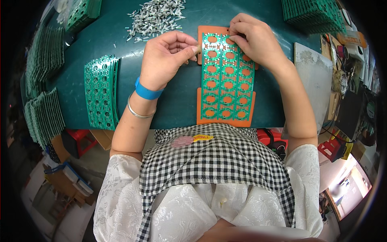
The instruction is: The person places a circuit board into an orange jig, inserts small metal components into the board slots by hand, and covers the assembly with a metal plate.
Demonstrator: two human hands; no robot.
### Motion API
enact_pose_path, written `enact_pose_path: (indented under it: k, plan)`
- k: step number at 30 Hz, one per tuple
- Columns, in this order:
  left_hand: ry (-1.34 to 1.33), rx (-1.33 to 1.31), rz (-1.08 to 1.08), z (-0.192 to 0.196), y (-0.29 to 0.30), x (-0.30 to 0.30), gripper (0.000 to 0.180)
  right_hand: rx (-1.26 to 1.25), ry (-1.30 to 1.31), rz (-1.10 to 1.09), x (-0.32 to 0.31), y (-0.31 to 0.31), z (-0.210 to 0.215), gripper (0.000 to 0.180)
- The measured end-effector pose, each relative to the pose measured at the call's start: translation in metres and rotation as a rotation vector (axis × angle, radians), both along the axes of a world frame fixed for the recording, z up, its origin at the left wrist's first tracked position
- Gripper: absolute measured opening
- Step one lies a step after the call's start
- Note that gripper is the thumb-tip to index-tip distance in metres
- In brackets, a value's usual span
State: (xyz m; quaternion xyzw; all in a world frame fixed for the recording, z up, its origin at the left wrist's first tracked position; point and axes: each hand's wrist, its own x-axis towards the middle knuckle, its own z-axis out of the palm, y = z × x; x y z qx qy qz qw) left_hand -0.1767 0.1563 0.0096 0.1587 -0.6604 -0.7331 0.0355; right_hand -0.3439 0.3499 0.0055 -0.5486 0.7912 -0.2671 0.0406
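Note:
A green circuit board panel (220,76) with rows of round openings lies on an orange backing board (225,122) in front of me. My left hand (168,56) is closed, its thumb and index fingertip pinched together beside the panel's upper left edge. Anything between those fingertips is too small to make out. Over the panel's upper right part, my right hand (254,39) is closed with curled fingers, the tips down at the board's surface. Whatever they grip is hidden. A heap of small whitish, clear parts (156,18) lies beyond my left hand.
Left of the panel stands a short stack of green panels (100,92). Tall rows of similar panels (45,60) line the table's left side, with another stack (314,15) at the far right. A grey plate (312,80) lies by my right forearm on the dark green table (177,109).

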Motion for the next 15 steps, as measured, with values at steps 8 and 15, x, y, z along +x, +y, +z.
enact_pose_path:
  k: [8, 15]
  plan:
    - [-0.016, 0.217, 0.029, 0.0, 0.009, -0.001, 0.014, -0.325, -0.103, 0.015, 0.035, -0.004, 0.028, 0.013]
    - [-0.109, 0.668, -0.073, 0.0, 0.03, 0.008, 0.017, -0.407, 0.003, 0.11, 0.057, 0.001, 0.032, 0.014]
